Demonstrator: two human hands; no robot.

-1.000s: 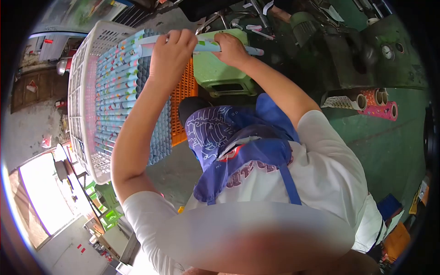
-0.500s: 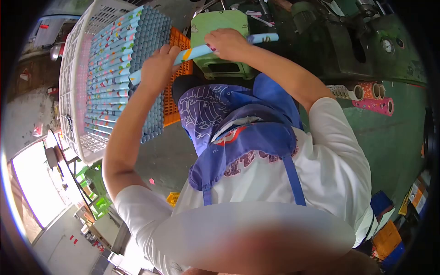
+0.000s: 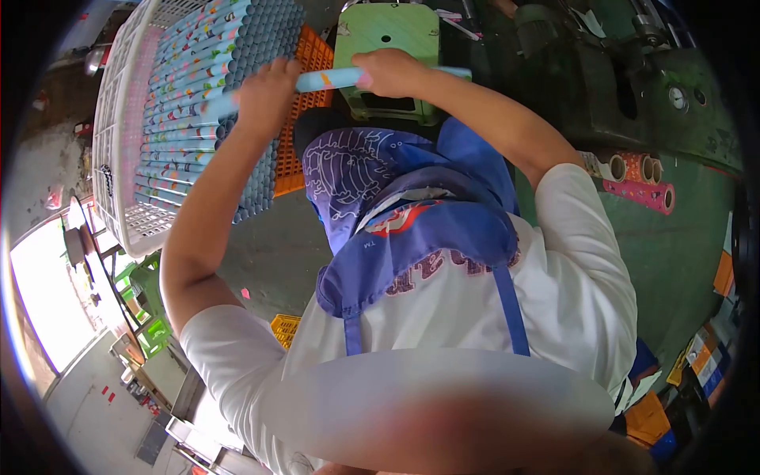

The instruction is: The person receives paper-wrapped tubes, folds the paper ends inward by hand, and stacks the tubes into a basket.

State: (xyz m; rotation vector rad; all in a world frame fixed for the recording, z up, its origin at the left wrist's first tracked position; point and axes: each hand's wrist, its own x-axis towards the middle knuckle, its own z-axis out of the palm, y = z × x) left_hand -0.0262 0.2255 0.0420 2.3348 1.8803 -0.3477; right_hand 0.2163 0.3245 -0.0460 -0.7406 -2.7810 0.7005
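Both my hands grip one light blue tube (image 3: 336, 78) with a colourful printed pattern, held nearly level in front of me. My left hand (image 3: 269, 96) is wrapped round it toward its left end, which is blurred and lies over the stacked tubes. My right hand (image 3: 389, 75) closes round it farther right, and the right end sticks out behind my wrist. Many similar blue tubes (image 3: 190, 87) are stacked in a white plastic basket (image 3: 119, 134) to the left, their open ends facing right. My right hand is above the edge of a green stool (image 3: 386, 24).
An orange crate (image 3: 291, 158) stands beside the stack. Dark green machinery with a gauge (image 3: 677, 98) occupies the upper right. Rolls of patterned material (image 3: 640, 195) lie below it. A yellow crate (image 3: 285, 328) is on the floor near my left side.
The tube has shifted left and levelled out from its slant. My left hand has moved slightly left relative to the stool, still holding it. The whole view has also shifted a little.
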